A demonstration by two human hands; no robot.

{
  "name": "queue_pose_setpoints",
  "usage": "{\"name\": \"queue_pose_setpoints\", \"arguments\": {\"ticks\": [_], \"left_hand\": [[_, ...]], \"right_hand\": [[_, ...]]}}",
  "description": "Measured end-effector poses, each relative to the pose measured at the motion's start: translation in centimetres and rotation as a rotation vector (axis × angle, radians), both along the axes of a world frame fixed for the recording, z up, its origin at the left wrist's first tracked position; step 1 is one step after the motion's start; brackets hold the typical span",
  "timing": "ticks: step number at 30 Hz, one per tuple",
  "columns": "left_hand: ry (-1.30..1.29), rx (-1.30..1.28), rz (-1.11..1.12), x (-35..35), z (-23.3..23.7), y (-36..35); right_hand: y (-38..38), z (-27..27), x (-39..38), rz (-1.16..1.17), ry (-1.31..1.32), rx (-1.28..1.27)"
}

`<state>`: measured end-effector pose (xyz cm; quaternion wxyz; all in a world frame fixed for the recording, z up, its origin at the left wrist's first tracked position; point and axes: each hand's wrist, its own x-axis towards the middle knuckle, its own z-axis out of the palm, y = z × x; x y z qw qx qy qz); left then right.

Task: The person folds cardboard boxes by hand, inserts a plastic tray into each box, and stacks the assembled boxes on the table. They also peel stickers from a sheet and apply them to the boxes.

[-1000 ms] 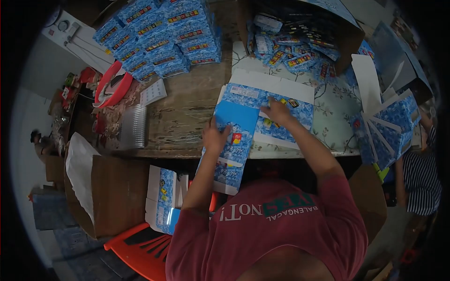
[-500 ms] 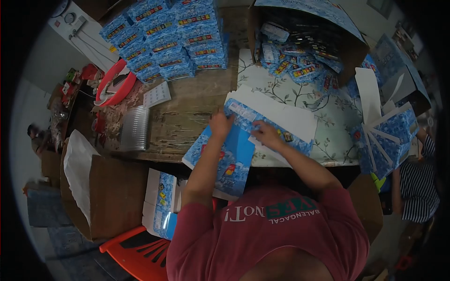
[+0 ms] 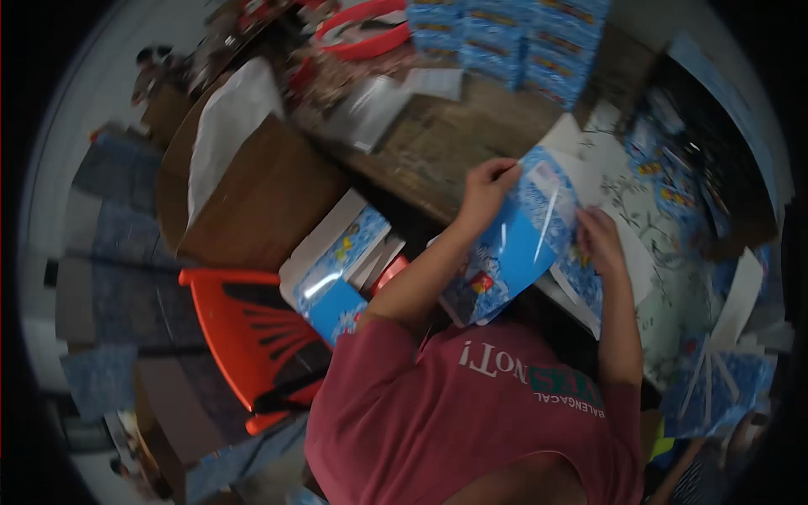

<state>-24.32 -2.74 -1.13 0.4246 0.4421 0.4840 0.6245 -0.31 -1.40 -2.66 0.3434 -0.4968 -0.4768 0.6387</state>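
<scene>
A blue printed sheet (image 3: pixel 520 244) is held up slightly tilted at approx 3 o'clock from ctr of view, near the edge of the surface (image 3: pixel 446 141). Its upper-L edge is pinched btwn thumb & fingers of the L hand (image 3: pixel 490 195), at 2 o'clock. The R hand (image 3: pixel 599 240) is placed at the sheet's R edge, fingers bent; whether it's gripped there can't be told (blur). A 2nd printed sheet (image 3: pixel 579 290) is seen partly covered, below the R hand. Stacked blue packs (image 3: pixel 497 42) are set at 1 o'clock, w/ small loose packets (image 3: pixel 673 192) seen at 2. A red ring (image 3: pixel 366 50) is seen btwn 11 & 12, a brown carton (image 3: pixel 269 202) btwn 9 & 10, an orange-red chair (image 3: pixel 220 341) at 8.
</scene>
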Motion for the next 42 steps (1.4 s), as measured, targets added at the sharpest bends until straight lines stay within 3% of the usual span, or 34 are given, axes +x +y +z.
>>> {"name": "queue_pose_setpoints", "arguments": {"ticks": [1,3,4,6,8,9,11,13,15,17,19,21,23,24,27,29,30,32,33,35,36,37,38,41,42], "left_hand": [[0.152,0.174,0.110,-0.5,0.3,0.3],[0.454,0.346,0.288,-1.2,6.2,-1.3],[0.658,0.542,0.417,-1.1,8.7,-1.9],[0.822,0.987,0.668,-0.7,13.0,-2.0],[0.853,1.085,0.627,0.7,15.3,-2.0],[0.856,1.078,0.643,1.2,14.7,-1.9],[1.134,0.866,0.181,2.2,12.6,-1.2],[1.107,0.835,0.137,3.3,6.5,-0.1],[1.210,0.546,-0.034,3.8,-0.9,0.4],[1.268,0.135,-0.400,4.2,-7.9,1.1],[1.230,0.316,-0.241,4.5,-11.4,0.8],[0.910,0.245,-0.209,4.3,-7.7,0.9],[0.705,0.417,0.016,3.5,-1.9,0.9],[0.642,0.465,0.016,2.8,1.2,1.0],[0.451,0.572,0.057,0.7,9.0,0.0],[0.532,0.765,0.315,-0.3,11.5,-0.5],[0.528,0.794,0.292,-0.4,11.8,-0.6],[0.405,0.976,0.461,-0.4,11.0,-0.7],[0.394,0.997,0.444,-0.2,10.2,-1.0],[0.983,0.746,0.309,0.1,8.0,-1.3],[0.979,0.764,0.299,0.6,6.2,-0.6],[0.995,0.708,0.017,1.4,4.1,0.3],[1.000,0.641,-0.262,2.2,3.2,0.8],[1.205,0.640,-0.413,4.2,5.8,2.0],[1.200,0.650,-0.425,4.8,5.4,2.7]], "right_hand": [[0.0,0.9,0.0,0.057,0.001,0.013],[0.6,3.1,-0.7,0.036,-0.060,0.088],[0.9,4.7,-1.3,0.000,0.034,0.170],[1.8,5.7,-2.0,-0.015,0.123,0.237],[3.0,5.7,-2.2,-0.029,0.478,0.434],[2.0,6.2,-3.7,-0.156,0.513,0.318],[1.7,1.8,-1.9,-0.326,0.549,0.055],[0.1,-4.1,3.0,-0.090,0.263,0.139],[-2.9,-6.0,4.3,-0.249,-0.167,-0.030],[-5.1,-5.6,4.3,-0.235,-0.303,0.001],[-4.7,-5.2,4.7,-0.273,-0.288,0.046],[-3.9,-2.1,3.0,-0.278,-0.089,0.313],[-2.4,2.3,3.0,-0.208,-0.014,0.496],[-2.0,4.7,3.1,-0.255,-0.012,0.521],[-1.6,10.5,3.7,-0.171,-0.089,0.791],[-1.4,13.0,4.1,-0.098,-0.492,1.184],[-1.5,13.0,4.4,-0.133,-0.500,1.197],[-1.1,12.1,4.9,0.140,-0.457,1.057],[-1.3,11.7,5.1,0.238,-0.527,0.946],[-1.2,8.9,5.8,0.313,-0.509,0.854],[-1.3,7.4,6.0,0.408,-0.477,0.752],[-1.7,6.3,6.0,0.392,-0.481,0.755],[-2.3,5.2,5.9,0.275,-0.426,0.640],[-3.5,1.4,5.9,0.089,-0.416,0.515],[-4.6,0.6,4.7,-0.169,-0.254,0.590]]}}
